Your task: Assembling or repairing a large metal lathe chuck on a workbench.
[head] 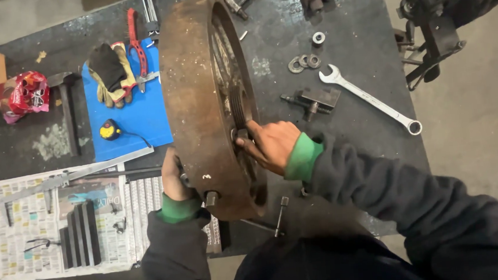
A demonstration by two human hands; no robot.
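A large rusty round metal wheel stands on its edge on the dark workbench. My right hand reaches into its open face and its fingers close on a small part by the threaded hub. My left hand is pressed against the wheel's back side near the bottom, partly hidden behind the rim. A bolt head sticks out of the rim low down.
A combination wrench, washers and a metal block lie to the right. At left are a blue mat with gloves, red pliers, a tape measure, and newspaper with a caliper.
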